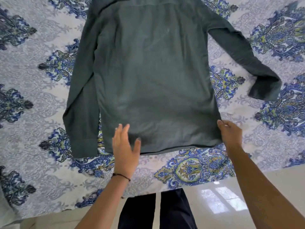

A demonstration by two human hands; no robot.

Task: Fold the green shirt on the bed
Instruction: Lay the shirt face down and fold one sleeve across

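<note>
The dark green long-sleeved shirt (pixel 153 76) lies spread flat, back side up, on the bed (pixel 33 100), its collar end far from me and its hem toward me. One sleeve runs straight down the shirt's left side; the other angles out to the right. My left hand (pixel 126 151) rests flat with fingers apart on the hem near its left part. My right hand (pixel 230 133) is at the hem's right corner, fingers on the cloth edge; a pinch on the fabric cannot be made out.
The bedsheet is white and grey with blue and green floral motifs. The bed's near edge runs just below my hands. Beyond it are a glossy pale floor (pixel 222 204) and my dark trouser legs (pixel 156 212).
</note>
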